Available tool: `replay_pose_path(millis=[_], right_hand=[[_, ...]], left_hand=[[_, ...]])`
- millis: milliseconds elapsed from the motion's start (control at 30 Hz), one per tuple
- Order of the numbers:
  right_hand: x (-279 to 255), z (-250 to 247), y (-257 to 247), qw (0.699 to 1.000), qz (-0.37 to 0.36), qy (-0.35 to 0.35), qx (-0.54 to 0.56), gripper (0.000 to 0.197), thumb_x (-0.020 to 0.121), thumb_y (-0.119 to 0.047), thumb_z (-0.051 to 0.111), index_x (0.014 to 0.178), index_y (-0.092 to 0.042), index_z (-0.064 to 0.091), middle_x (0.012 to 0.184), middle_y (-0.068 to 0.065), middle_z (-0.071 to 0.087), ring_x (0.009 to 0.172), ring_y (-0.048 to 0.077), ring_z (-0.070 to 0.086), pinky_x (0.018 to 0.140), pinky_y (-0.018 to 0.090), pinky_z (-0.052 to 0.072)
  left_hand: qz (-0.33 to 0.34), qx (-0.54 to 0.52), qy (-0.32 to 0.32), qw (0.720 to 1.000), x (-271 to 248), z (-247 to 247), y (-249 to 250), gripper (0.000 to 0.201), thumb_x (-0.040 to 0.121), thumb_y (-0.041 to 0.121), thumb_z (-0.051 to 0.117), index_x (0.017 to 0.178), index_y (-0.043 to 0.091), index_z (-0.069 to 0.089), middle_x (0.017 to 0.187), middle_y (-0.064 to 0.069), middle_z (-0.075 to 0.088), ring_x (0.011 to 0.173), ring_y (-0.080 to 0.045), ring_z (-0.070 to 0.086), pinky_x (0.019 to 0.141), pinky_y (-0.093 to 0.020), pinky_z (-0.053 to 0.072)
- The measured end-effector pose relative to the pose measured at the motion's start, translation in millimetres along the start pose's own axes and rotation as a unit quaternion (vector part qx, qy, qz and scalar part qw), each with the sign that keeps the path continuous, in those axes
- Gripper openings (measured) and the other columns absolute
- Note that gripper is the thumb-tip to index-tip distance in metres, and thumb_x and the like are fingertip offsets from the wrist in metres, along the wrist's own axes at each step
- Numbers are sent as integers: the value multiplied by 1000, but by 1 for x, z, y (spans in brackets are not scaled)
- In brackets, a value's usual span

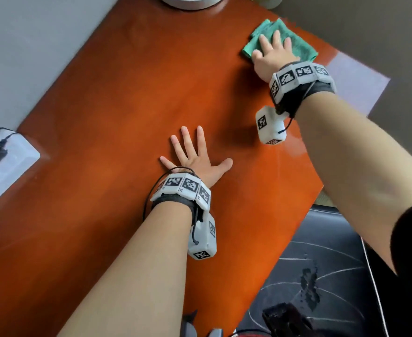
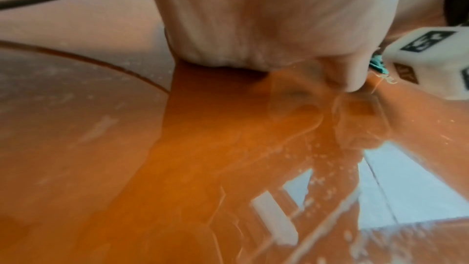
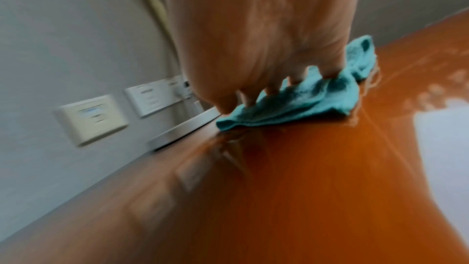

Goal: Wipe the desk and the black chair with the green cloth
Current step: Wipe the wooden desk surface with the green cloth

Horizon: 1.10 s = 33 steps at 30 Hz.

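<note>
Shiny orange-brown wood is filling most of the view: it is the desk (image 1: 132, 113), and it is sitting against a grey wall (image 1: 29, 45). Light is bouncing off the top and making pale patches near the far right corner.

The right hand (image 1: 271, 53) is reaching far out to that corner. It is lying flat on the green cloth (image 1: 297, 43) with its fingers (image 3: 299, 76) spread and straight, pressing the cloth down on the desk. It is not squeezing the cloth. The cloth is bunching up in soft folds around the hand, close to the far edge of the desk.

The left hand (image 1: 195, 158) is resting flat on the bare wood near the middle of the desk, well apart from the cloth. Its fingers are spreading wide and it is holding nothing.

The black chair (image 1: 321, 263) is peeking out at the bottom right, just beside the near edge of the desk, with thin pale lines across its seat.

A round white base (image 1: 190, 2) is sitting at the back of the desk by the wall. Two white wall sockets (image 3: 91, 120) are showing on the wall in the right wrist view.
</note>
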State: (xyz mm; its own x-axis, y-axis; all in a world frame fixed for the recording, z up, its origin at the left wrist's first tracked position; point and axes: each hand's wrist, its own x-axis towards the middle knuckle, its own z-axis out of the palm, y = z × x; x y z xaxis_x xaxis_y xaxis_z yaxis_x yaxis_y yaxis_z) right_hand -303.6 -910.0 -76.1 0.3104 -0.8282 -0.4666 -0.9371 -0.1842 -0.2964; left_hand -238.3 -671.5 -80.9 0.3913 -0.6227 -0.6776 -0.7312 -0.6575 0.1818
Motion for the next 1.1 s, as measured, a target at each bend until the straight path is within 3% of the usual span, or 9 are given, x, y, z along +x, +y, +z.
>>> replay_pose_path(millis=[167, 267, 400, 600, 900, 1000, 1100], right_hand=[[23, -16, 6, 998, 29, 26, 53, 54, 99, -36, 18, 151, -27, 13, 160, 3, -3, 146, 28, -7, 118, 48, -2], [18, -15, 8, 999, 15, 19, 36, 55, 98, -39, 20, 152, -28, 11, 160, 1, -3, 146, 26, -7, 117, 52, -2], [-10, -7, 14, 998, -44, -15, -44, 58, 97, -48, 23, 151, -30, 11, 160, -1, -2, 147, 24, -5, 116, 55, 4], [-66, 17, 6, 984, -126, -98, -84, 58, 99, -50, 24, 151, -33, 8, 160, -3, -7, 146, 22, -10, 116, 54, 2], [-74, 39, -48, 985, -94, -123, -78, 60, 98, -52, 23, 151, -30, 5, 159, -3, -12, 146, 24, -13, 115, 57, 4], [-66, 33, -54, 985, -78, -140, -67, 56, 100, -47, 19, 151, -30, 4, 159, -1, -12, 146, 26, -13, 117, 53, 3], [-59, 29, -60, 985, -67, -147, -64, 53, 102, -43, 15, 152, -28, 4, 159, 1, -12, 146, 28, -12, 117, 50, 4]], left_hand=[[-2, 3, -9, 1000, 0, -1, 1, 97, 86, 68, 39, 144, 27, -28, 150, -6, -36, 138, -31, -33, 106, -64, -12], [2, 3, -5, 1000, -1, -2, 1, 97, 87, 67, 39, 144, 27, -28, 150, -6, -36, 138, -31, -33, 106, -64, -13], [2, -4, -5, 1000, -1, -1, 1, 97, 87, 67, 39, 144, 28, -29, 149, -5, -38, 137, -30, -35, 105, -64, -15], [-4, -4, 1, 1000, -3, -1, 2, 99, 85, 69, 40, 144, 28, -27, 150, -5, -36, 137, -30, -33, 106, -64, -13], [7, -33, -9, 999, -2, -6, -1, 101, 71, 83, 20, 148, 30, -17, 154, -2, -30, 140, -27, -30, 106, -64, -13], [22, -87, -13, 996, -4, -12, -6, 92, 83, 72, 35, 149, 30, -13, 156, 1, -25, 141, -24, -26, 107, -62, -12], [24, -157, 24, 987, -1, -33, -19, 79, 92, 59, 38, 151, 29, -5, 158, 4, -11, 145, -22, -12, 112, -56, -6]])
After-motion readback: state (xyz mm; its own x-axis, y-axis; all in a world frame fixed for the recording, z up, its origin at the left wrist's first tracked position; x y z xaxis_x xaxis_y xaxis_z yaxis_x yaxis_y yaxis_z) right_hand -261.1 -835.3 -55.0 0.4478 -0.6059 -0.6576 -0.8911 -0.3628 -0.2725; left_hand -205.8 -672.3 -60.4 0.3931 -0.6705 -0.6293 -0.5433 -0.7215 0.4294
